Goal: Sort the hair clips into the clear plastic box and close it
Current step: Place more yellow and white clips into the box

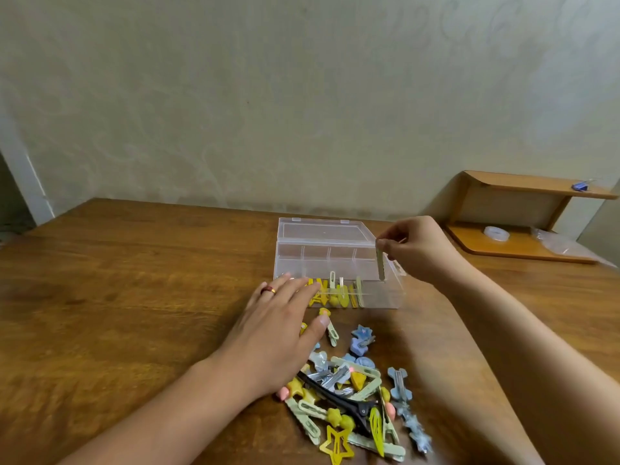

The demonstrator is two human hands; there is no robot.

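A clear plastic box stands open on the wooden table, its lid tipped back. Several yellow and pale green clips sit in its front left compartments. My right hand pinches a pale green hair clip that hangs upright over the box's right side. Flat, with straight fingers, my left hand rests against the box's front left corner and wears a ring. A pile of hair clips in yellow, green, blue and black lies on the table in front of the box.
A low wooden shelf stands at the back right of the table, with a roll of clear tape and a plastic bag on its base and a small blue clip on top. A wall runs behind.
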